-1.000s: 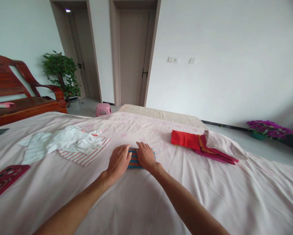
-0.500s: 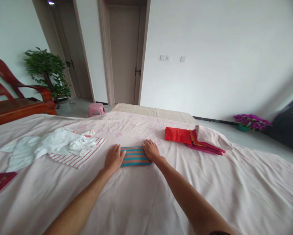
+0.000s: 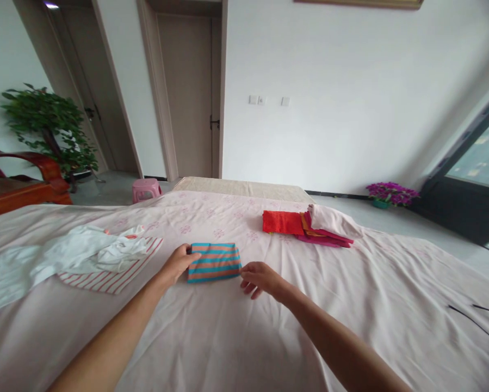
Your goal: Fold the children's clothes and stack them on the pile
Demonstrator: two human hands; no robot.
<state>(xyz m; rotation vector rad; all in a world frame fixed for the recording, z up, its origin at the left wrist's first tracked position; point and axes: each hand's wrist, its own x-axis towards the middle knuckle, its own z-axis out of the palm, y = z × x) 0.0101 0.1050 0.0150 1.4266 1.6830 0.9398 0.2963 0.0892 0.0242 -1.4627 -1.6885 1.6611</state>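
Observation:
A folded cloth with blue and orange-brown stripes (image 3: 215, 263) lies before me on the pale pink bedsheet (image 3: 228, 337). At its left edge, my left hand (image 3: 179, 263) is closed, thumb on top and fingers under the side. My right hand (image 3: 260, 277) meets the right edge, with thumb and forefinger pinching near the corner while the other fingers curl loosely below. To the left are crumpled white clothes (image 3: 85, 250) and a white cloth with red stripes (image 3: 109, 277). On the right sit a folded red cloth (image 3: 283, 222) and a folded pale pink cloth (image 3: 332, 220) over dark red fabric.
Beyond the bed stand a pink stool (image 3: 146, 189), a green potted plant (image 3: 50, 128) and a wooden armchair (image 3: 28, 182). Purple flowers (image 3: 393, 193) rest on the floor at the right. Thin black cords (image 3: 475, 324) lie on the sheet at the right.
Both hands have gone from lying flat on the striped cloth to gripping its side edges. The cloth looks slightly lifted and shifted. The camera view has turned to the right.

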